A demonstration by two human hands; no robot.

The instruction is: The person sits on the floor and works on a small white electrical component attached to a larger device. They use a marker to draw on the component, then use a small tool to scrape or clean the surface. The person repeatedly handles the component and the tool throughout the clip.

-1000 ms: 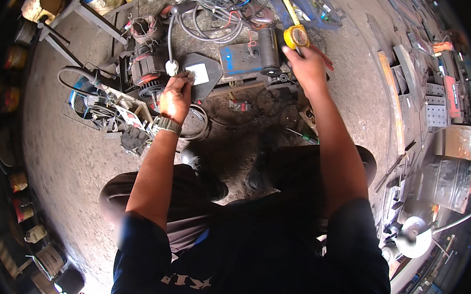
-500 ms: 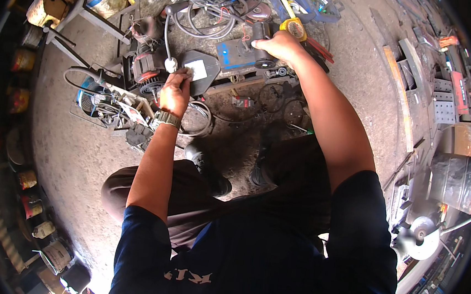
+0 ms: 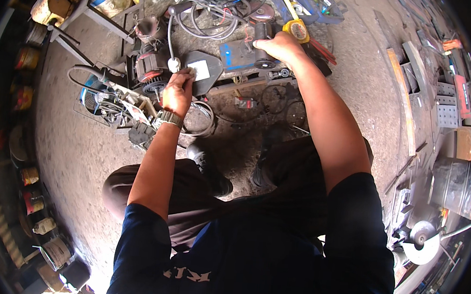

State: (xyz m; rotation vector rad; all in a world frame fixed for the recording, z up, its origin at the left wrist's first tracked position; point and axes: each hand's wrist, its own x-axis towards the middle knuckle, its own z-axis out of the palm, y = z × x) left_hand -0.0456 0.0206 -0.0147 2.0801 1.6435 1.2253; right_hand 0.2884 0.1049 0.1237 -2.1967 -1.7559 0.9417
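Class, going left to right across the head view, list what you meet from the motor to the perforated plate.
Motor → left hand → white paper → blue-marked block → right hand → red handles → tan strip → perforated plate

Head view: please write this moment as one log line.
left hand: at dark plate; right hand: on black cylinder; yellow tape measure: beyond right hand

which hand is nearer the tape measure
Right: the right hand is just beside the yellow tape measure; the left hand is farther off to the left, at the dark plate.
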